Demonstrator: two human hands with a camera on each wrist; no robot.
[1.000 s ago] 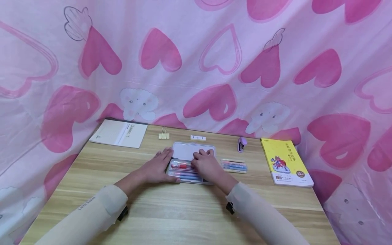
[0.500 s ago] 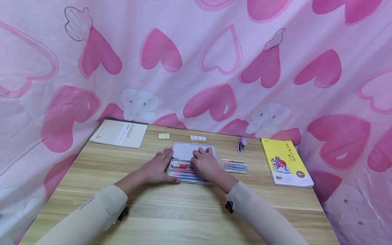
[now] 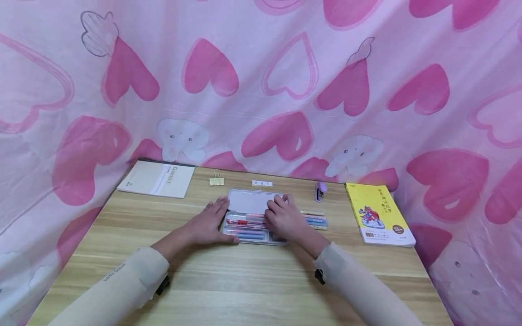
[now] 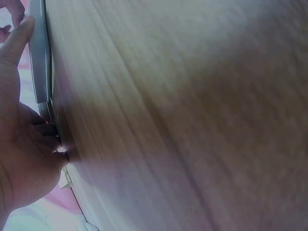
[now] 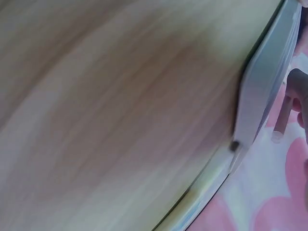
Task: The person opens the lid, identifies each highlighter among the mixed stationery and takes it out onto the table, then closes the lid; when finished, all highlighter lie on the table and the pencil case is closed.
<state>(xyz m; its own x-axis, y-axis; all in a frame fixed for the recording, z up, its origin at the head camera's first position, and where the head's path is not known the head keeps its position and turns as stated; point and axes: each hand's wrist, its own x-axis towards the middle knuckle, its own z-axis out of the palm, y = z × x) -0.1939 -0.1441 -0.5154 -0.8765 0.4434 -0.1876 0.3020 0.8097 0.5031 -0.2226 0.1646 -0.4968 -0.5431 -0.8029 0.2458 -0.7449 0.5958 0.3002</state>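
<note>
A white pencil case [image 3: 249, 199] lies with its lid back on the wooden table. Several pens [image 3: 246, 233] lie in its near part, and a red-gripped pen [image 3: 241, 222] lies in the row behind them. My left hand [image 3: 205, 222] holds the case's left end, thumb along the near edge and fingers at the back corner. Over the case's right part is my right hand [image 3: 287, 220]. The right wrist view shows a slim pen [image 5: 284, 119] in its fingers, one end sticking out; the rest is hidden by the hand.
More pens [image 3: 319, 221] lie just right of the case. Behind stand a binder clip [image 3: 217, 181], a small white strip [image 3: 262, 183] and a purple stapler [image 3: 321, 191]. A notebook [image 3: 159, 179] lies back left, a yellow book [image 3: 379, 213] at right. A pink heart curtain [image 3: 228, 136] borders the table.
My right hand has shifted a little to the right over the case, showing more of the pens inside and covering part of the loose pens. The left hand keeps its place.
</note>
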